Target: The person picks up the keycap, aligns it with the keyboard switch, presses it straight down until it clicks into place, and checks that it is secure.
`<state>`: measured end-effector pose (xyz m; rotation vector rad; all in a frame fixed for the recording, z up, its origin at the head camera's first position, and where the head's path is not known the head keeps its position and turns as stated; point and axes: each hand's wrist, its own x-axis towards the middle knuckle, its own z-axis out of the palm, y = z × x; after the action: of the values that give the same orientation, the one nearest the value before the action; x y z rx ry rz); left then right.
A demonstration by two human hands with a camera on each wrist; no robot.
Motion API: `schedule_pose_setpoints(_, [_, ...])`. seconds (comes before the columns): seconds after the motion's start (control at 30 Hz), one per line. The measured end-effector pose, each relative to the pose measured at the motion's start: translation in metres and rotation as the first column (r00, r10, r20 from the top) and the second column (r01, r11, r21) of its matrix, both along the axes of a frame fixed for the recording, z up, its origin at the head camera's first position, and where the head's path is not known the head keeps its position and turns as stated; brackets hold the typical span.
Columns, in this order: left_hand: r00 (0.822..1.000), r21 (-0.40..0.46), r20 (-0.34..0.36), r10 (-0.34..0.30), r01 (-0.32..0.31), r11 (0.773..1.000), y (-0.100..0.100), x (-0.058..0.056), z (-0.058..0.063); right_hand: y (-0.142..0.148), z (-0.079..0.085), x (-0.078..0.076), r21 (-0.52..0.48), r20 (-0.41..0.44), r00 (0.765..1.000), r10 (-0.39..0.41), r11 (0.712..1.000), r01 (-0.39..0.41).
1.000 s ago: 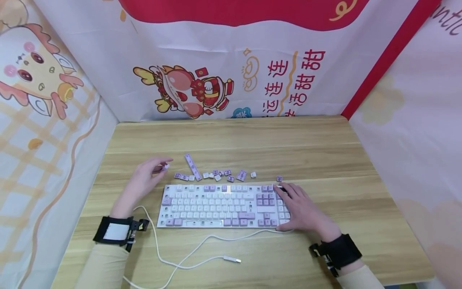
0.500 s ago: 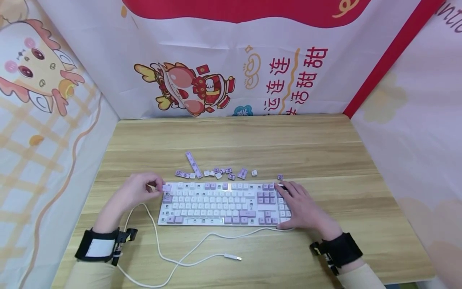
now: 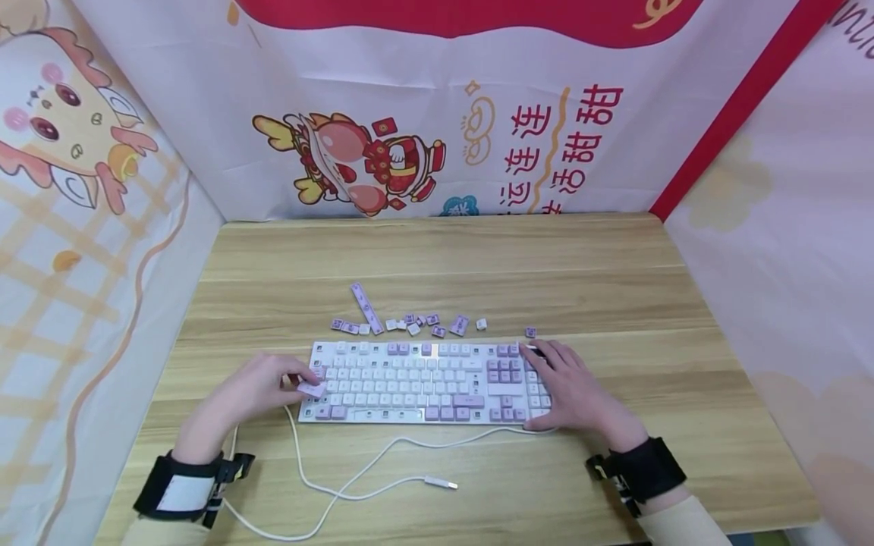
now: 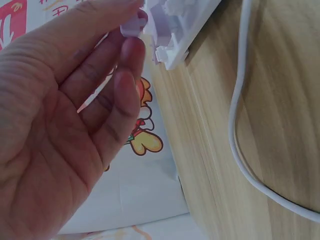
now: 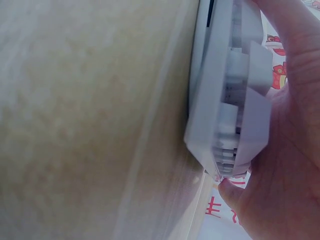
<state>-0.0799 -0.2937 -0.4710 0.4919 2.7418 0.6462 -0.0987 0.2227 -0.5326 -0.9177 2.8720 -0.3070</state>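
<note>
My left hand (image 3: pixel 249 390) pinches a wide purple keycap (image 3: pixel 312 389) between thumb and fingers, over the left edge of a white and purple keyboard (image 3: pixel 396 385). In the left wrist view the keycap (image 4: pixel 132 26) shows at the fingertips, close beside the keyboard's corner (image 4: pixel 175 52). Several key positions on the board have no cap, including some along its left side and the long one in the bottom row. My right hand (image 3: pixel 576 390) grips the keyboard's right end, thumb at the front edge and fingers towards the back edge, covering part of the number keys.
Loose keycaps (image 3: pixel 413 324) lie in a row behind the keyboard, with a long purple spacebar (image 3: pixel 366 309) among them. One purple keycap (image 3: pixel 530 332) sits apart at the right. A white cable (image 3: pixel 396 447) loops in front, ending in a USB plug (image 3: pixel 440 484). Printed cloth surrounds the wooden table (image 3: pixel 580 265).
My left hand has brought the purple keycap from behind the keyboard's left corner forward and down to its left edge. The right hand keeps its grip on the right end.
</note>
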Motion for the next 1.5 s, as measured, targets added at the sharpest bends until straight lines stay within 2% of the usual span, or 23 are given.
schedule_pose_setpoints(0.13, [1.0, -0.015, 0.009, 0.013, -0.013, 1.0, 0.003, 0.002, -0.004, 0.0, 0.0, 0.0, -0.005, -0.012, 1.0, 0.004, 1.0, -0.004])
schedule_pose_setpoints(0.3, [1.0, -0.049, -0.017, 0.013, -0.013, 0.999, 0.008, 0.004, -0.007, 0.0, -0.001, -0.001, 0.004, 0.0, 1.0, -0.001, 1.0, 0.001])
schedule_pose_setpoints(0.53, [0.999, -0.067, -0.044, 0.022, -0.025, 0.997, 0.012, 0.007, -0.007, 0.0, -0.001, -0.001, 0.003, 0.005, 1.0, -0.001, 1.0, 0.001])
schedule_pose_setpoints(0.77, [0.996, -0.137, -0.087, 0.008, -0.02, 0.99, 0.013, 0.009, -0.006, -0.001, 0.001, 0.0, 0.014, 0.021, 1.0, -0.004, 1.0, 0.004])
schedule_pose_setpoints(1.03, [0.999, -0.172, -0.048, -0.012, 0.003, 0.985, 0.02, 0.007, 0.0, -0.001, 0.001, 0.0, 0.01, 0.02, 1.0, -0.001, 1.0, 0.001])
schedule_pose_setpoints(1.2, [1.0, -0.163, -0.015, -0.01, 0.007, 0.987, 0.023, 0.007, 0.001, -0.002, 0.0, 0.001, 0.005, 0.014, 1.0, -0.006, 1.0, 0.006])
schedule_pose_setpoints(1.37, [1.0, -0.166, -0.016, 0.004, -0.007, 0.986, 0.024, 0.008, 0.001, -0.001, -0.002, 0.001, -0.021, 0.0, 1.0, 0.0, 1.0, 0.0])
schedule_pose_setpoints(1.5, [1.0, -0.137, -0.003, -0.002, 0.002, 0.991, 0.026, 0.007, 0.0, 0.0, -0.002, 0.0, -0.035, 0.01, 1.0, -0.005, 0.999, 0.005])
